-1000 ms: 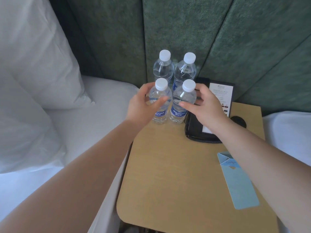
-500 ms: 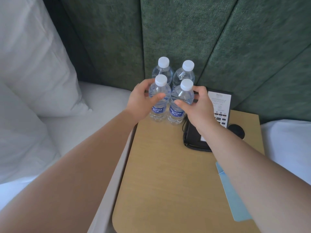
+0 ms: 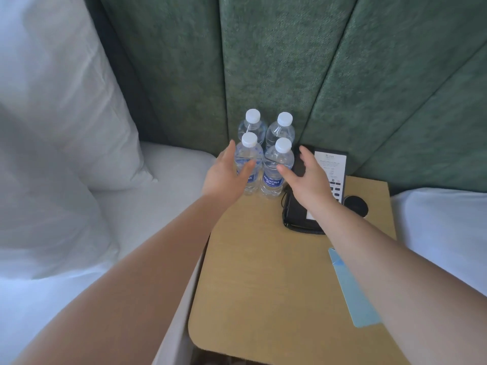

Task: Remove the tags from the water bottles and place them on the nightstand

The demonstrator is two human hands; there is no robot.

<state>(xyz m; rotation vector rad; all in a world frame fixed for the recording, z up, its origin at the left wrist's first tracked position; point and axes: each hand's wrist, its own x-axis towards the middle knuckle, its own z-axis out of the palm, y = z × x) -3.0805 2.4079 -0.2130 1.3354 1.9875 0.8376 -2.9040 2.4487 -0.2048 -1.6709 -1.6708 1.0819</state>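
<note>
From the head camera, my left hand (image 3: 228,173) and right hand (image 3: 307,177) were both spread open, fingers loose, flanking the two front water bottles (image 3: 276,168) without gripping anything. Half a second before, each hand had been curled around a front bottle; by this moment I had let go, and the palms had drawn slightly outward. All four bottles stood upright in a tight square at the back left corner of the nightstand (image 3: 253,272), against the green padded headboard (image 3: 276,61). I saw no tags on their necks, only white caps and blue labels. A light blue tag (image 3: 354,293) lay flat near the nightstand's right edge, partly under my right forearm; whether others lay beneath it I couldn't tell. A black holder (image 3: 297,217) with a printed card (image 3: 329,164) sat just right of the bottles. I judged the release meant the bottles were settled and the task was nearly finished.
</note>
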